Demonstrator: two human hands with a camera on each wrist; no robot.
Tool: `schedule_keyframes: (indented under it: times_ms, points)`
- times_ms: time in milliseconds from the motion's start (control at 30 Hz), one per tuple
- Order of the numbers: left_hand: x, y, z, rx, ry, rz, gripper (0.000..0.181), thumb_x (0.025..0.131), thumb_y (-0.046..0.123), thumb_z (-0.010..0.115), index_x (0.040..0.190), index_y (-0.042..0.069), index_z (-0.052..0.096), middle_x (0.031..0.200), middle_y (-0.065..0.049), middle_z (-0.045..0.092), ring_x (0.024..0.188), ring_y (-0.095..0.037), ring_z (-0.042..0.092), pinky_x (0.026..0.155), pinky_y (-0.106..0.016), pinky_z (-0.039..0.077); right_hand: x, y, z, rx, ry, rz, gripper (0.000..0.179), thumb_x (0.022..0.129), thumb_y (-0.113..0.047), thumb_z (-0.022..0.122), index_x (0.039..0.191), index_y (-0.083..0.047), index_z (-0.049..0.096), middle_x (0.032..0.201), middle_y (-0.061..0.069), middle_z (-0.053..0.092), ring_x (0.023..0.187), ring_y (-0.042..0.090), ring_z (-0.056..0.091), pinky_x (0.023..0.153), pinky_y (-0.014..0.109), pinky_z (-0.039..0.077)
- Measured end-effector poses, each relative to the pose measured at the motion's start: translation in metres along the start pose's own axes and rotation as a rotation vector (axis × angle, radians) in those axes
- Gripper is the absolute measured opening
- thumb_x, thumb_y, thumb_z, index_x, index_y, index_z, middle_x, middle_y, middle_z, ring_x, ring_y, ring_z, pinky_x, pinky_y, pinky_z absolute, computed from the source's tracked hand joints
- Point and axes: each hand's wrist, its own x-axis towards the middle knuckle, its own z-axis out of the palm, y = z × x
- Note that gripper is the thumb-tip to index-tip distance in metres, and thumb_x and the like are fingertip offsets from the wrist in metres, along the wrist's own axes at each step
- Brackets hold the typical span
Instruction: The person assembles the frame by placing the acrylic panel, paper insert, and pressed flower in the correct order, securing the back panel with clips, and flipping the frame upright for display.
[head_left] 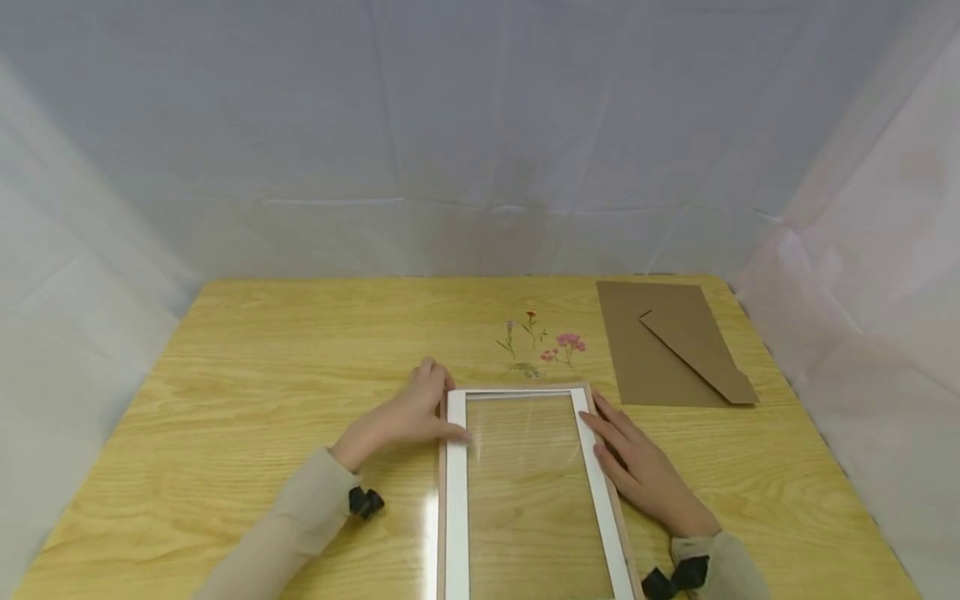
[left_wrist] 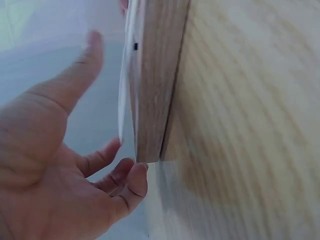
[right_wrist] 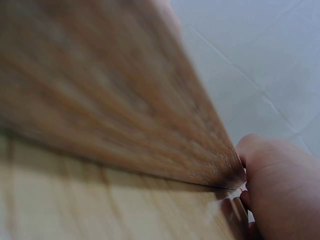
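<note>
A wooden picture frame [head_left: 441, 517] lies on the table, with a white mat [head_left: 457, 500] along its top face and a clear pane [head_left: 525, 483] in the middle. My left hand [head_left: 420, 408] is at the far left corner, thumb stretched over the mat and fingertips at the frame's outer edge. In the left wrist view, the mat's edge stands slightly off the wood near these fingers [left_wrist: 102, 157]. Along the far right side, my right hand [head_left: 645, 471] rests with its fingers on the mat and frame edge. Its fingertips are mostly hidden in the right wrist view.
Beyond the frame lie several pressed flowers, among them a pink cluster [head_left: 570, 342] and a red one [head_left: 531, 315]. A brown backing board [head_left: 637, 367] with a slanted stand leg [head_left: 693, 354] lies at the back right. White sheeting [head_left: 480, 125] hangs around the table.
</note>
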Motion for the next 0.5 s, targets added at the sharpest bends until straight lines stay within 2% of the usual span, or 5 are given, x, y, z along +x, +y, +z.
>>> schedule_keyframes:
  times_ms: [133,267,367,433,500]
  points:
    - [0.007,-0.004,-0.003,-0.137,0.023,0.018,0.044,0.094,0.037,0.068,0.109,-0.001,0.051,0.092,-0.009,0.048,0.079,-0.019,0.045,0.068,-0.031,0.044,-0.001,0.0,-0.001,0.001,0.006,0.004,0.051,0.102,-0.019,0.055,0.152,-0.019,0.043,0.163,0.006,0.025,0.144,0.027,0.033,0.106,0.051,0.039]
    - [0.006,-0.003,-0.005,-0.325,0.039,0.02,0.029,0.102,0.023,0.058,0.113,-0.002,0.048,0.084,-0.009,0.06,0.071,-0.018,0.055,0.062,-0.032,0.05,-0.001,0.002,0.0,0.016,0.009,0.009,0.051,0.102,-0.019,0.055,0.151,-0.02,0.043,0.163,0.004,0.025,0.144,0.026,0.033,0.107,0.051,0.039]
    - [0.0,0.002,-0.004,-0.498,0.013,0.001,0.031,0.101,0.01,0.056,0.123,-0.006,0.042,0.081,-0.013,0.064,0.066,-0.023,0.062,0.062,-0.041,0.056,-0.001,0.002,0.0,0.021,0.004,0.01,0.05,0.102,-0.019,0.054,0.151,-0.021,0.043,0.163,0.004,0.025,0.144,0.025,0.033,0.107,0.051,0.039]
    - [-0.006,0.006,-0.003,-0.601,-0.032,-0.021,0.04,0.099,0.002,0.056,0.132,-0.008,0.035,0.078,-0.016,0.064,0.061,-0.025,0.064,0.062,-0.048,0.058,0.0,0.002,0.0,0.024,0.0,0.01,0.05,0.103,-0.019,0.054,0.151,-0.021,0.043,0.163,0.005,0.026,0.144,0.026,0.033,0.107,0.051,0.039]
    - [-0.012,0.009,-0.001,-0.663,-0.075,-0.044,0.053,0.096,-0.004,0.057,0.141,-0.007,0.028,0.077,-0.018,0.063,0.058,-0.025,0.064,0.061,-0.051,0.058,0.0,0.002,0.0,0.024,-0.004,0.009,0.05,0.103,-0.019,0.054,0.151,-0.021,0.043,0.163,0.005,0.026,0.144,0.026,0.033,0.107,0.05,0.039]
